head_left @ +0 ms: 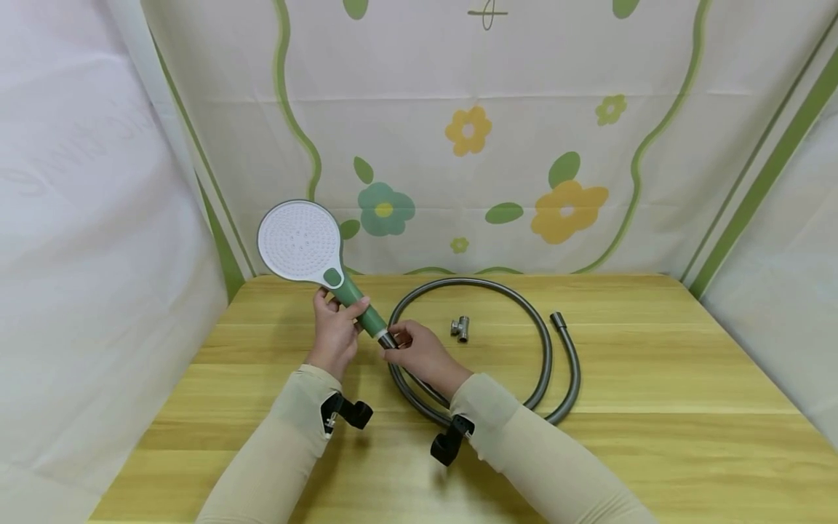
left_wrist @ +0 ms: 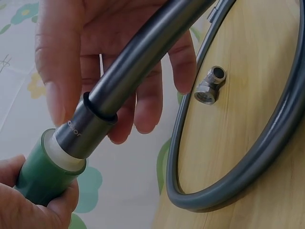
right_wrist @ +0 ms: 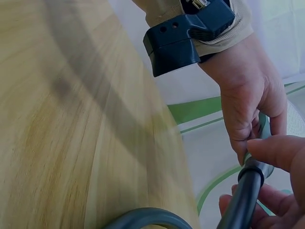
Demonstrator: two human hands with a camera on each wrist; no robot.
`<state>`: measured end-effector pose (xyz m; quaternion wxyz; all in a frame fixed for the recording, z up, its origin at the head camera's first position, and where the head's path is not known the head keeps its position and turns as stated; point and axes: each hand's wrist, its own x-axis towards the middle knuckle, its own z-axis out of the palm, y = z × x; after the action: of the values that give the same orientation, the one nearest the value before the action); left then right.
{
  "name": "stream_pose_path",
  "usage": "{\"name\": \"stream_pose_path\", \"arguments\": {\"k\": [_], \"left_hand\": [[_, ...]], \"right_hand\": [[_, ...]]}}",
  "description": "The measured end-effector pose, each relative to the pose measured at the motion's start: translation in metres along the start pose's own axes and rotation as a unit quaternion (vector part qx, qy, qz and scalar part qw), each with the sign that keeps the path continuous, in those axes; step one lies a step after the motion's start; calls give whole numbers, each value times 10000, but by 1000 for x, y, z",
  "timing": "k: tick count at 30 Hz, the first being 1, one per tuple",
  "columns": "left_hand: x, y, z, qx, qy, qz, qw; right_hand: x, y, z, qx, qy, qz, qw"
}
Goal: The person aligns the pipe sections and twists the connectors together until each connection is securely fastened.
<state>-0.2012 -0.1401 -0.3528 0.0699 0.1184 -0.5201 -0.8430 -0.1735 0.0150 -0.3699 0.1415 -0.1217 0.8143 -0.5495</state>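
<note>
My left hand (head_left: 334, 333) grips the green handle (head_left: 350, 292) of a shower head (head_left: 299, 240), whose white spray face tilts up and to the left. At the handle's lower end, a white collar (left_wrist: 59, 152) meets the dark grey end nut (left_wrist: 83, 129) of a shower hose (head_left: 548, 364). My right hand (head_left: 425, 355) has its thumb and fingers around that nut, with the thumb on one side and fingertips on the other. How far the nut sits on the threads is hidden. Both hands are raised above the table.
The hose lies in a loop on the wooden table (head_left: 655, 378), its other end (head_left: 558, 320) pointing away at the right. Inside the loop rests a small metal tee fitting (head_left: 462, 329). Fabric walls (head_left: 484, 65) with printed flowers enclose the table.
</note>
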Motion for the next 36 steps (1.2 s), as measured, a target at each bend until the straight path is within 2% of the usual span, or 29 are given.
{"name": "stream_pose_path", "arguments": {"k": [8, 18, 36], "left_hand": [[-1, -1, 0, -4, 3, -30, 10000], [-2, 0, -1, 36, 5, 28, 10000], [-1, -1, -1, 4, 65, 26, 10000]], "right_hand": [[0, 1, 2, 64, 152, -124, 9998], [0, -2, 2, 5, 137, -117, 9998], [3, -2, 5, 203, -226, 135, 9994]]}}
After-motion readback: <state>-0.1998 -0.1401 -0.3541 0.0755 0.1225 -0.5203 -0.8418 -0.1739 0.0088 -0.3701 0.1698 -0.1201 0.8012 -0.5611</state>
